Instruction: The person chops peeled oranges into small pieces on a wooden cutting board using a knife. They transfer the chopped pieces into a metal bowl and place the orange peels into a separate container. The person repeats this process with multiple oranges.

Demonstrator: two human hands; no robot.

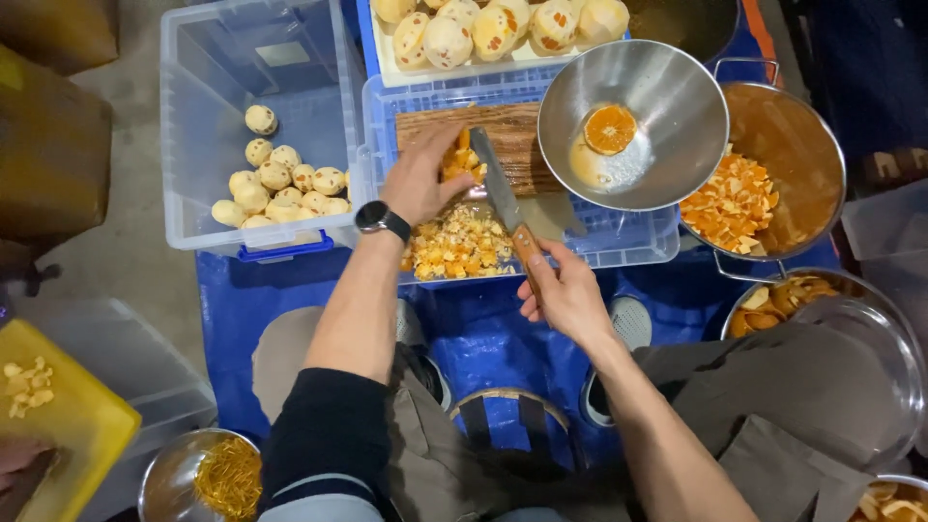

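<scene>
1. Left hand (418, 184) pinned orange pieces (462, 162) on the board (503, 135), fingers curled back, seemingly to keep clear of the blade.
2. Right hand (563, 290) gripped the knife (501, 193) handle, blade angled across the board edge.
3. Chopped bits (459, 244) lay heaped on the crate (628, 237) below the board.
4. Steel bowl (667, 106) with a halved orange (610, 129) crowded the board's right end; bin (193, 116) of peeled fruit (275, 186) sat left.

a glossy metal bowl (667, 97), a grained wooden board (512, 145), a clear smooth plastic bin (193, 126), a wrinkled blue tarp (483, 329).
</scene>
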